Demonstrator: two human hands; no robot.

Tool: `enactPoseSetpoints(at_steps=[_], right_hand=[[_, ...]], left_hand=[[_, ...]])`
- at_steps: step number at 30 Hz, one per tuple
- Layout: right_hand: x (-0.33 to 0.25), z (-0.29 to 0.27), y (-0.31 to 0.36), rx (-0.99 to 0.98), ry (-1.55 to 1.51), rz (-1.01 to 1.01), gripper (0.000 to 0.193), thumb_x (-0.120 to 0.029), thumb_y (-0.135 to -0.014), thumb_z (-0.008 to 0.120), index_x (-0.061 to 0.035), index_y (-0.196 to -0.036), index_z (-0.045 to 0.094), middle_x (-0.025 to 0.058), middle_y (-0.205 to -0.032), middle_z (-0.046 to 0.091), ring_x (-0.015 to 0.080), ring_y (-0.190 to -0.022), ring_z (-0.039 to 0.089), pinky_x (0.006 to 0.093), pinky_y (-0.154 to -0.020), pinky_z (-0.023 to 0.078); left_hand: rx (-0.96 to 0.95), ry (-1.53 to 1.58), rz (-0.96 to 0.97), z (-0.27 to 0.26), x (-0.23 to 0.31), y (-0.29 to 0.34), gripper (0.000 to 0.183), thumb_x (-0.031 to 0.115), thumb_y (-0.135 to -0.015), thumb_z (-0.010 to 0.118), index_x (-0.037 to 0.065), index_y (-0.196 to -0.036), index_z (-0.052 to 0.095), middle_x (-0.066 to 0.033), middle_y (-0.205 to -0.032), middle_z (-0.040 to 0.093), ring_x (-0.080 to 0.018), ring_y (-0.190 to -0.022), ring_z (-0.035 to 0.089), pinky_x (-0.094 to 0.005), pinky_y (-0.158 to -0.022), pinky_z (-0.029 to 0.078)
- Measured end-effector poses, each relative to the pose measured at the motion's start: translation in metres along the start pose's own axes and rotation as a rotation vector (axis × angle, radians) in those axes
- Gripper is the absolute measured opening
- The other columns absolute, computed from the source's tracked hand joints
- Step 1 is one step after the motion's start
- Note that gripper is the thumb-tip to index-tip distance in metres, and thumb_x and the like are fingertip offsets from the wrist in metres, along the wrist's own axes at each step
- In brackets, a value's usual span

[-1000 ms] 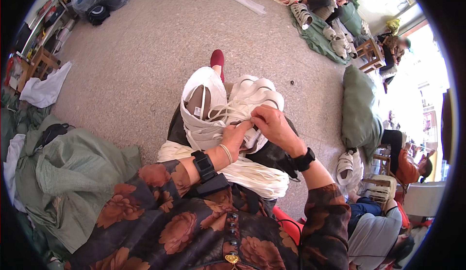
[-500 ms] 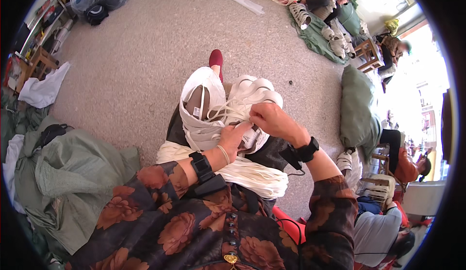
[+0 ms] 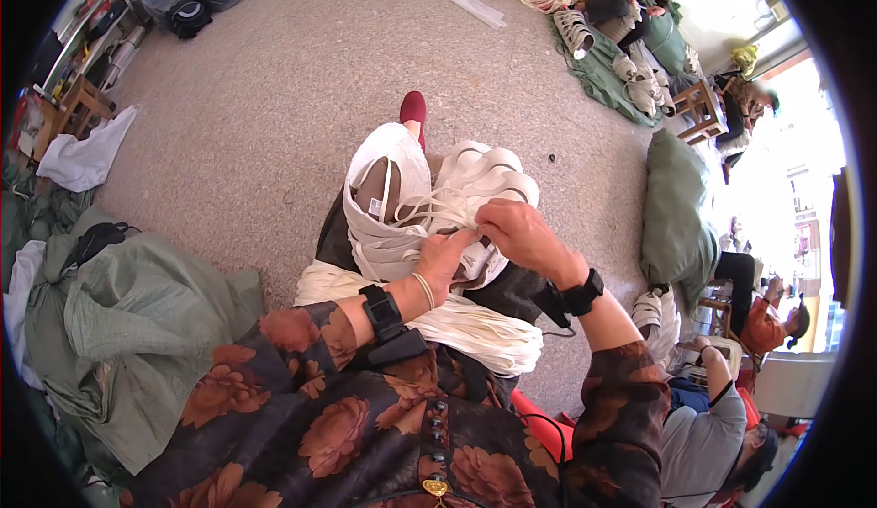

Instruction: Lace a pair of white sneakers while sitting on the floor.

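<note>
My left hand (image 3: 445, 259) and my right hand (image 3: 517, 233) meet over my lap, both pinching white strap strands (image 3: 429, 208) at a white woven piece (image 3: 391, 225) stretched over my knees. The fingertips nearly touch where the strands gather. A curved stack of white pieces (image 3: 489, 172) rests just beyond my right hand. A thick bundle of cream cords (image 3: 457, 321) lies across my lap under both forearms. Each wrist wears a black band.
A green sack (image 3: 137, 325) lies at my left, a green cushion (image 3: 674, 211) at my right. A person (image 3: 722, 426) sits at the lower right; others sit at the far right. White cloth (image 3: 87, 153) and a wooden stool (image 3: 73, 106) stand far left.
Both hands have stayed at the same spot on the woven piece, with only small shifts of the fingers on the strands.
</note>
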State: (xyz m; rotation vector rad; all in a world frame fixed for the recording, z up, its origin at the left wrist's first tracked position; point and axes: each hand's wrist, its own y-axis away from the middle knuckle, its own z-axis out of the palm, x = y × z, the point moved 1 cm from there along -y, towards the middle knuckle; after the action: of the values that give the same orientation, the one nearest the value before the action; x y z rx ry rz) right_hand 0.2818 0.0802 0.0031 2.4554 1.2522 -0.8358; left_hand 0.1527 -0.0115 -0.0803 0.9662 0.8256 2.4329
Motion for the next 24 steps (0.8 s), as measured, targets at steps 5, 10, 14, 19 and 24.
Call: enactPoseSetpoints(at_steps=[5,10,14,19,24], right_hand=[[0.000,-0.002,-0.022,-0.355,0.258,-0.051,0.010,-0.008,-0.080,0.063,0.0012,-0.082,0.065,0.0205,-0.079,0.066,0.0390,-0.079,0.066,0.0463,-0.069,0.050],[-0.009,0.000,-0.021,-0.221,0.190,0.089,0.007,-0.007,-0.080,0.062,-0.0001,-0.078,0.065,0.0211,-0.076,0.066,0.0400,-0.078,0.067,0.0472,-0.068,0.050],[-0.001,-0.001,-0.008,-0.198,0.078,0.075,0.008,-0.009,-0.085,0.061,-0.0009,-0.084,0.064,0.0183,-0.077,0.066,0.0396,-0.076,0.064,0.0457,-0.069,0.049],[0.001,-0.003,0.004,0.030,0.056,-0.054,0.013,-0.011,-0.085,0.061,0.0005,-0.081,0.059,0.0210,-0.074,0.064,0.0421,-0.073,0.063,0.0487,-0.065,0.048],[-0.016,0.001,0.043,0.113,-0.015,0.178,0.018,-0.014,-0.091,0.059,0.0016,-0.081,0.057,0.0233,-0.073,0.062,0.0432,-0.072,0.062,0.0490,-0.063,0.048]], left_hand=[[-0.043,-0.039,0.041,-0.004,-0.004,-0.003,0.030,0.025,-0.093,0.067,0.003,-0.112,0.065,-0.0070,-0.101,0.069,-0.0175,-0.088,0.069,-0.0346,-0.072,0.058],[-0.076,-0.010,0.054,-0.007,-0.002,-0.004,0.027,0.022,-0.094,0.064,0.002,-0.112,0.063,-0.0073,-0.103,0.069,-0.0186,-0.090,0.070,-0.0354,-0.073,0.059],[-0.060,-0.012,0.015,-0.005,0.000,-0.001,0.029,0.022,-0.093,0.065,0.002,-0.113,0.062,-0.0072,-0.103,0.069,-0.0188,-0.089,0.070,-0.0353,-0.073,0.059],[-0.131,-0.006,0.006,-0.013,-0.001,-0.005,0.029,0.021,-0.092,0.066,0.003,-0.114,0.062,-0.0068,-0.104,0.069,-0.0182,-0.092,0.069,-0.0359,-0.077,0.058],[-0.125,-0.050,-0.026,-0.004,0.005,0.001,0.026,0.020,-0.094,0.064,0.005,-0.116,0.063,-0.0069,-0.104,0.068,-0.0187,-0.092,0.068,-0.0364,-0.078,0.057]])
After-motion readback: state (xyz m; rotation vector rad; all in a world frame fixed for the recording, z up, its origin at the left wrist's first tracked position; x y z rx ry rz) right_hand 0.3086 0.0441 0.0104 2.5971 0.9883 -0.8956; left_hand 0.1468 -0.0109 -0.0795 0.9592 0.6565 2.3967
